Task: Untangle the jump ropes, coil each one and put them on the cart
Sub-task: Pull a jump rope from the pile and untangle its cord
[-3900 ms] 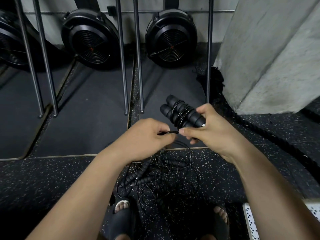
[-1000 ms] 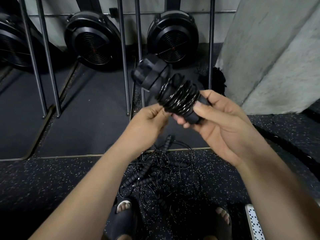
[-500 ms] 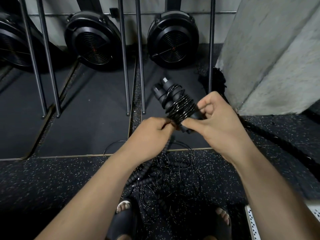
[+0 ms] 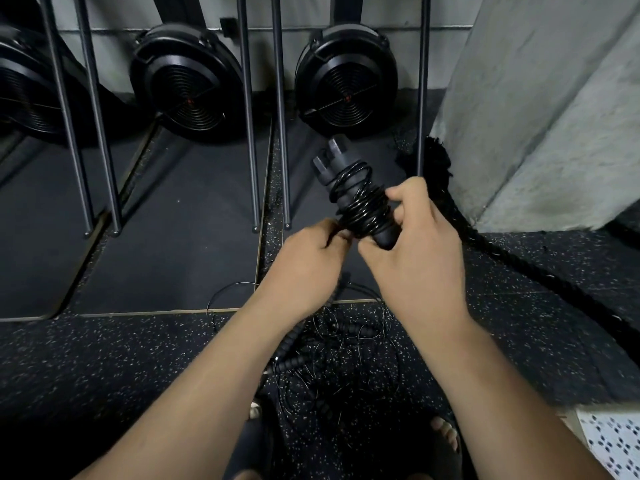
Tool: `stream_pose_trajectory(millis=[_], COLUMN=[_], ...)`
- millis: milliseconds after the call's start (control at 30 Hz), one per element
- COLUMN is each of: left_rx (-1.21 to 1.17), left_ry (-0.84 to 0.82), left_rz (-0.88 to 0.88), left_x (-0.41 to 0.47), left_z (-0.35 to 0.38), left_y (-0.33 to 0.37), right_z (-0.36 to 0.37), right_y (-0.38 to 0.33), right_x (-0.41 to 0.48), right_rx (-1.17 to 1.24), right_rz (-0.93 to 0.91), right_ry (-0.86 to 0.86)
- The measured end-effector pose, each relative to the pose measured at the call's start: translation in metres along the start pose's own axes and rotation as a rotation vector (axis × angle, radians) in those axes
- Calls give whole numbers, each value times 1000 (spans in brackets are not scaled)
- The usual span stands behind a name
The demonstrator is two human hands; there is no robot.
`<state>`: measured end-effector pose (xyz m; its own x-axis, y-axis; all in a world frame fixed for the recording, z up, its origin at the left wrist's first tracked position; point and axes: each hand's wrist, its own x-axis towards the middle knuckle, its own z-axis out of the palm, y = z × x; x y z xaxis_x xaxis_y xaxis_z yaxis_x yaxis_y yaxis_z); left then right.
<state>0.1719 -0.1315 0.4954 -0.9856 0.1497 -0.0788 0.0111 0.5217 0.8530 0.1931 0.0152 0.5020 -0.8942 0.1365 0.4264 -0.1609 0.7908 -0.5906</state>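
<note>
A black jump rope (image 4: 353,188), its thin cord wound round its two ribbed handles, is held up in front of me. My right hand (image 4: 415,251) grips the lower end of the handles. My left hand (image 4: 308,265) pinches the cord at the bottom of the winding, fingers curled. On the speckled floor between my feet lies a tangle of more black jump ropes (image 4: 332,355) with ribbed handles and thin looping cords.
Two black fan wheels (image 4: 188,84) stand against the back wall behind several upright metal bars (image 4: 280,112). A concrete pillar (image 4: 540,109) rises at the right, with a thick black battle rope (image 4: 519,265) along its base. A white perforated surface (image 4: 613,441) shows at bottom right.
The wrapped rope bundle came down from its raised, tilted position and now stands more upright. Both hands closed in at its lower end; my left hand now pinches the cord there.
</note>
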Motion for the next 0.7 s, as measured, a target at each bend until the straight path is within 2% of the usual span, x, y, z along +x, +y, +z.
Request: stream_pose_trajectory(millis=[100,167,233,333,400,500,600,700], left_rx=[-226,-303,-361,-346,-338,-379,-411,-313], left_ry=[-79,-122,-85,42,66,-14,-112,-182], left_rz=[-127,-152,-155,-140,-131,-106,-65,-58], left_x=[-3,-6,-6,-1,1,0,0,-1], left_z=[-5,-8,-12,-20,-24,-28,-30,-31], left_y=[0,0,-1,-6,-11,-10,-8,-12], right_z=[5,8,9,9,6,0,-8,-16], right_y=[-1,-4,-6,-11,-10,-1,4,7], right_x=[-4,-6,-8,-11,-8,3,10,11], right_rx=[-56,-74,-43,194,396,607,843,966], right_rz=[-72,-119,-138,-95,-30,213,468,508], right_ry=[1,-15,-74,-175,-176,-215,-454,-630])
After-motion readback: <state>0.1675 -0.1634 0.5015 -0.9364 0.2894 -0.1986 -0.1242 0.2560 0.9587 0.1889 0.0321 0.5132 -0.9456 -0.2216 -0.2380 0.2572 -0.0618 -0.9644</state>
